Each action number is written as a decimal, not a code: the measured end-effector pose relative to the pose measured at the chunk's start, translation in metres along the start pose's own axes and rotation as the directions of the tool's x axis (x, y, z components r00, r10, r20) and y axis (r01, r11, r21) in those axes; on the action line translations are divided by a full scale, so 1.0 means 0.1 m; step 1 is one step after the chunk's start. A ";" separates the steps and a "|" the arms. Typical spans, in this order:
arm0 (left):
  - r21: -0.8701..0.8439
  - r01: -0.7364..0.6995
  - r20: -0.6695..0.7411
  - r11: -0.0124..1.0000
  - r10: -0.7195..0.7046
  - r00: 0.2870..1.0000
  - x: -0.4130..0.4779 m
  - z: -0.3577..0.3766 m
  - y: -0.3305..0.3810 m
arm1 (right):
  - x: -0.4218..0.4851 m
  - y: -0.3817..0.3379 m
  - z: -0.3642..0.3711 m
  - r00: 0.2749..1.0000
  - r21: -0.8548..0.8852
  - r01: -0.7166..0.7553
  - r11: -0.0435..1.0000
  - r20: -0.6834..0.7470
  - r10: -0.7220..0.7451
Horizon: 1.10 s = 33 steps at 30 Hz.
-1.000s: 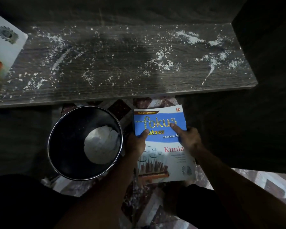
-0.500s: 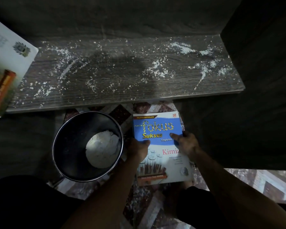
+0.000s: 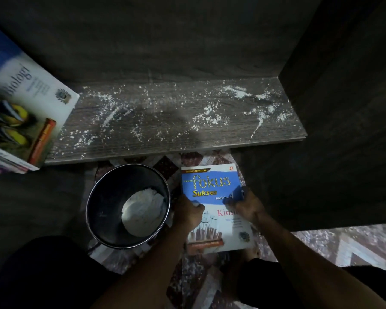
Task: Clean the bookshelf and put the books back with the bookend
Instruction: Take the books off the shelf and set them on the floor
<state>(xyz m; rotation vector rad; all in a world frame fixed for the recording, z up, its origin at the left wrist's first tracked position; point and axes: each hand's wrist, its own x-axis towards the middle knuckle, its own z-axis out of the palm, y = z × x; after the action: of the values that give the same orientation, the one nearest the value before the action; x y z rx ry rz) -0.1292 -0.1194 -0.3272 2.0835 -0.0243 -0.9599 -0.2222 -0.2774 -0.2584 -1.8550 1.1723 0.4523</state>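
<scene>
The step in hand looked like clearing books off before any wiping: both hands held the blue-and-white chemistry book (image 3: 210, 181) low in the lower centre of the frame, below the front edge of the shelf (image 3: 165, 123). The left hand (image 3: 191, 211) gripped its left edge with the thumb curled onto the cover, and the right hand (image 3: 245, 206) clamped the right edge the same way. Whether the book touched the patterned floor (image 3: 354, 246) could not be told. White powder (image 3: 210, 114) lay scattered across most of the shelf, so cleaning was judged not yet done. A biology book (image 3: 27, 103) topped a stack at the upper left, on the shelf's end. Just left of the held book stood a dark metal pail (image 3: 112, 197) with a white wad (image 3: 143, 210) inside. No bookend was in view. The next move probably called for setting this book aside, away from the powder, and freeing a hand to wipe
</scene>
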 end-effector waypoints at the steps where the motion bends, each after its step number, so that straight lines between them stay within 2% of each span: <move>1: 0.037 -0.028 0.008 0.999 0.027 1.000 -0.06 -0.04 0.05 | -0.07 -0.06 -0.03 1.000 -0.025 0.023 0.999 -0.006 -0.024; 5: 0.283 -0.158 0.051 0.946 0.150 0.987 -0.41 -0.23 0.41 | -0.38 -0.30 -0.18 0.994 -0.235 0.111 0.966 0.022 -0.109; 9: 0.595 -0.355 0.131 0.721 0.349 0.928 -0.82 -0.47 0.81 | -0.72 -0.53 -0.33 0.978 -0.330 0.206 0.921 0.069 -0.195; 12: 0.672 -0.431 0.172 0.602 0.439 0.882 -1.04 -0.63 0.98 | -1.04 -0.72 -0.46 0.956 -0.420 0.293 0.859 0.110 -0.272; 15: 0.732 -0.465 0.158 0.498 0.540 0.827 -1.27 -0.81 1.11 | -1.33 -0.87 -0.52 0.930 -0.557 0.342 0.756 0.084 -0.358; 19: 0.791 -0.501 0.130 0.351 0.703 0.699 -1.52 -1.07 1.13 | -1.69 -1.07 -0.55 0.851 -0.713 0.406 0.572 0.066 -0.521; 25: 0.820 -0.492 0.017 0.292 0.847 0.531 -1.90 -1.69 1.19 | -2.10 -1.50 -0.48 0.693 -0.778 0.516 0.359 0.133 -0.708; 29: 0.871 -0.389 -0.080 0.299 0.868 0.490 -2.17 -2.17 1.22 | -2.38 -1.90 -0.37 0.530 -0.739 0.627 0.248 0.171 -0.831; 33: 0.882 -0.316 -0.185 0.351 0.872 0.453 -2.39 -2.62 1.25 | -2.63 -2.32 -0.24 0.417 -0.709 0.688 0.154 0.212 -0.884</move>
<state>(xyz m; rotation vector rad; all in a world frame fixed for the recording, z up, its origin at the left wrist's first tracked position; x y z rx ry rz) -0.0941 0.0534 0.0048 2.6628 -1.0257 0.4768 -0.1542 -0.1133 0.0450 -2.9871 -0.1580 -0.0200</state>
